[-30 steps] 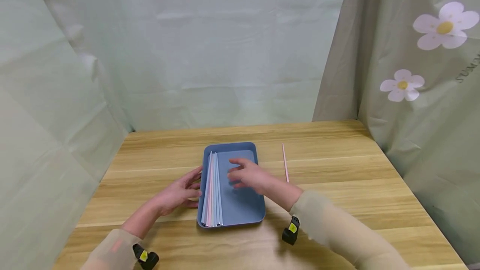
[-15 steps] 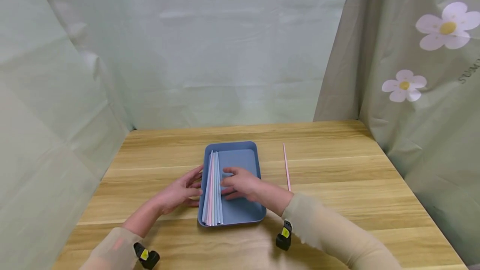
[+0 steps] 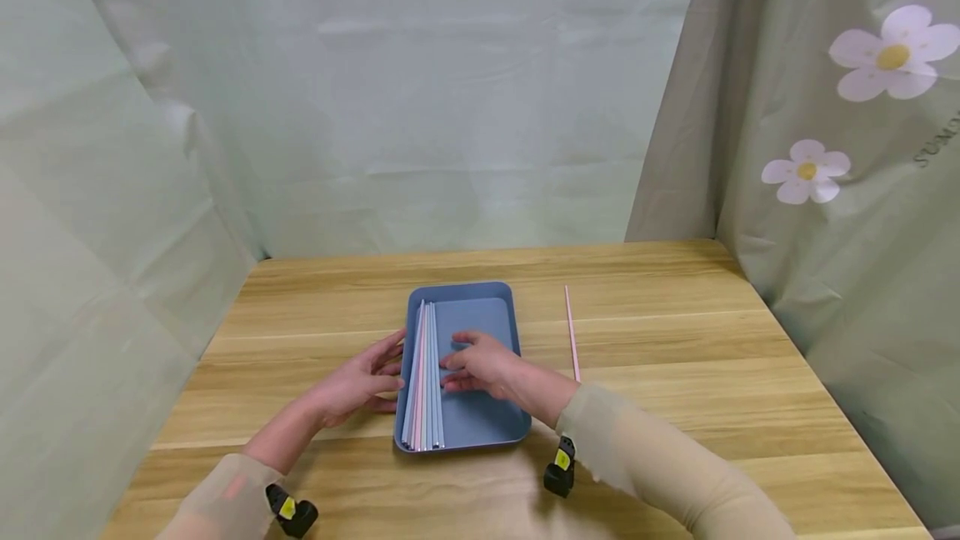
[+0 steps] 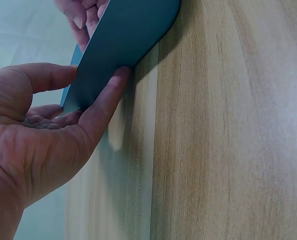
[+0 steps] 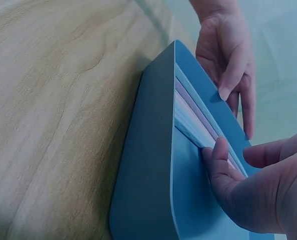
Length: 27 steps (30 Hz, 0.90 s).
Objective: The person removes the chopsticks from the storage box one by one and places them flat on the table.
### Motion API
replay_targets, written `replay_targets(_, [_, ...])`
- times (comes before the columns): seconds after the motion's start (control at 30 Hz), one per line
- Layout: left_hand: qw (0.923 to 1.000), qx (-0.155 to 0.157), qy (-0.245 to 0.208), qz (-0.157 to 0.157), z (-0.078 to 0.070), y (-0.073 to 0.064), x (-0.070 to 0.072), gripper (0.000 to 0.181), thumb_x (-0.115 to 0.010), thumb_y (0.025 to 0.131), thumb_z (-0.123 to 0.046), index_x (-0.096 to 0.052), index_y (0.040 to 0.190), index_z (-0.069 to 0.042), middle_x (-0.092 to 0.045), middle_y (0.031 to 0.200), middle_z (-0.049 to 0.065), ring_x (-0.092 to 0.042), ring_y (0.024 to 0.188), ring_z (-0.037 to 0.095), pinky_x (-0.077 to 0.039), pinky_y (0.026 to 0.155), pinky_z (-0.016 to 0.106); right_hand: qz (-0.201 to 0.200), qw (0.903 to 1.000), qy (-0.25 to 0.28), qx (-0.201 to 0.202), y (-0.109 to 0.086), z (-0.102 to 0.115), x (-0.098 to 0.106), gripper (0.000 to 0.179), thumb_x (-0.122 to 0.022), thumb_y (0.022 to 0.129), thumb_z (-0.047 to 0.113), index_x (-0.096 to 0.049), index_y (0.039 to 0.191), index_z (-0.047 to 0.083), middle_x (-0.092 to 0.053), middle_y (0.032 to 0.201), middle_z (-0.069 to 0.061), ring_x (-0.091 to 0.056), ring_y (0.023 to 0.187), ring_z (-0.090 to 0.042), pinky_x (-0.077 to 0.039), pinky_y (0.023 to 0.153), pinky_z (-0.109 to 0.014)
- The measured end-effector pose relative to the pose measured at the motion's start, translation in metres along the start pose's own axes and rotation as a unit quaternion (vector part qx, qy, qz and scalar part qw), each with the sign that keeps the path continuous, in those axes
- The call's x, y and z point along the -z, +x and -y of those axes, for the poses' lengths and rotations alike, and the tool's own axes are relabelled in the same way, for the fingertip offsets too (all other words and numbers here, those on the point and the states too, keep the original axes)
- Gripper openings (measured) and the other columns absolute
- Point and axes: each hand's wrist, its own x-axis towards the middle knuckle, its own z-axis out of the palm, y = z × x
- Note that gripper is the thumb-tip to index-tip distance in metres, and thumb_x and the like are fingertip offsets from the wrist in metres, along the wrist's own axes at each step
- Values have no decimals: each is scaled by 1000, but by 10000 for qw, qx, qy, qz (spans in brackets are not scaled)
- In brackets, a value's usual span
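A blue-grey rectangular tray (image 3: 483, 419) lies on the table. Along its left inner side runs a bundle of several long chopsticks (image 3: 426, 390), pale blue, white and pink. My left hand (image 3: 360, 386) touches the tray's outer left wall with spread fingers, and in the left wrist view the thumb of that hand (image 4: 43, 132) meets the rim. Inside the tray, my right hand (image 3: 487, 365) is against the right side of the bundle. The right wrist view shows the fingertips of this hand (image 5: 263, 190) touching the chopsticks, with nothing gripped.
A single pink chopstick (image 3: 572, 332) lies on the wooden table (image 3: 675, 407) to the right of the tray, its near end by my right forearm. Pale curtains (image 3: 480, 107) enclose the table's back and sides.
My right hand has moved left and down within the tray, up to the chopstick bundle, then stayed nearly still. The left hand and tray keep their places.
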Motion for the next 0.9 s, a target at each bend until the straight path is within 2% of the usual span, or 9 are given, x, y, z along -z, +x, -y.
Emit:
replay_targets(0.3, [10000,46,6,-16,1,0,1,86,-54,100,4,-4,166,-17,-7,169,22,-21,149,47,-54,94,54,-82,9998,178,-11,3,-4,0,56,-59,98,-5,-39,150,-5,-70,115,-21,-74,93,-32,-61,79,-38])
replay_targets(0.57, [10000,43,30,-38,0,1,1,86,-55,100,3,-4,166,-16,-7,169,22,-21,149,47,-54,94,54,-331,9994,47,71,6,-4,-2,42,-62,95,-4,-52,135,-8,-73,108,-21,-71,83,-24,-60,75,-33])
replay_targets(0.73, [10000,19,-8,10,1,1,1,86,-55,100,3,-4,166,-17,-7,169,21,-21,150,46,-54,94,54,-371,9993,25,83,6,-4,-2,37,-62,96,-2,-54,132,-9,-73,107,-21,-71,84,-25,-61,79,-36])
replay_targets(0.9, [10000,-39,-3,65,0,0,2,86,-55,100,3,-3,166,-16,-6,169,23,-20,150,47,-54,94,55,-384,9992,55,45,4,-2,-4,36,-60,97,-1,-55,132,-8,-72,109,-22,-72,92,-29,-59,86,-40])
